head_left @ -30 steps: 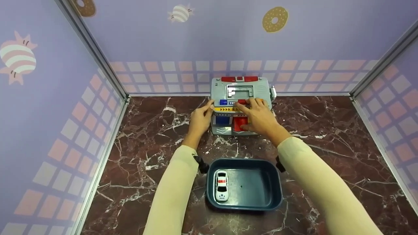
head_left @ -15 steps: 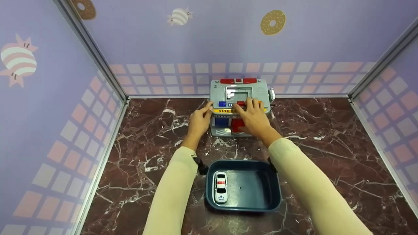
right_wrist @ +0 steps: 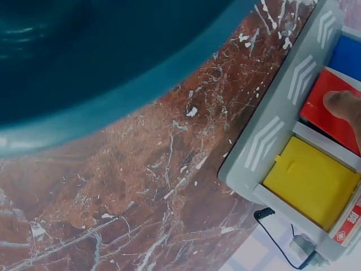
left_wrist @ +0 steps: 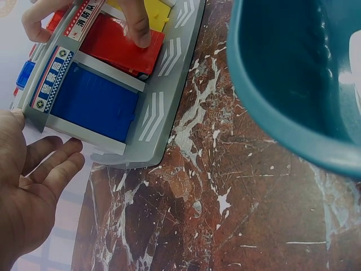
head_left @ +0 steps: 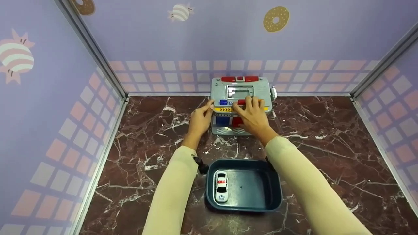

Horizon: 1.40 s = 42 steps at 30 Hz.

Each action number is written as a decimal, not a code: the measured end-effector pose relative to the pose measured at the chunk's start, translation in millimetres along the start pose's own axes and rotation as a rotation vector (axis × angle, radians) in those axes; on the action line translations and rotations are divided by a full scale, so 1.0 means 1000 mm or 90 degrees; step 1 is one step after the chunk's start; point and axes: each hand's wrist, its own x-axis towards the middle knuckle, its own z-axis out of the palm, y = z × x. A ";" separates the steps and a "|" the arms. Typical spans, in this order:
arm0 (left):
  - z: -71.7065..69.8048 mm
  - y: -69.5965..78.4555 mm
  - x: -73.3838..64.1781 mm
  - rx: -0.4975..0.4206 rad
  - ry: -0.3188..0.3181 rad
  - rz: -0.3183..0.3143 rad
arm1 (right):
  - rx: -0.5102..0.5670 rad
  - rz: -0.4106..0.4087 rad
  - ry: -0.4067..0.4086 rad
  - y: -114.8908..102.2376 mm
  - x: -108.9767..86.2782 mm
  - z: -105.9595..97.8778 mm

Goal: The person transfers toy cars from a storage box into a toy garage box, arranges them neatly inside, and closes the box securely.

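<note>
Grey toy garage w/ blue, red, yellow doors; dark teal tray; red-brown marble table

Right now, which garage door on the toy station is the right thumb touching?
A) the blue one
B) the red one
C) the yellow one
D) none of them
B: in the left wrist view the right hand's thumb lies on the red door of the toy station, between the blue door and the yellow door.

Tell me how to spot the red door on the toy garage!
Find the grey toy garage at the back of the marble table, between both hands. Along its front sit three doors, blue, red and yellow. The red door is the middle one, under the right hand's thumb.
</note>
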 end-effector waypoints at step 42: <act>-0.002 -0.002 0.000 -0.011 -0.009 0.007 | -0.034 0.002 0.123 0.000 0.003 0.020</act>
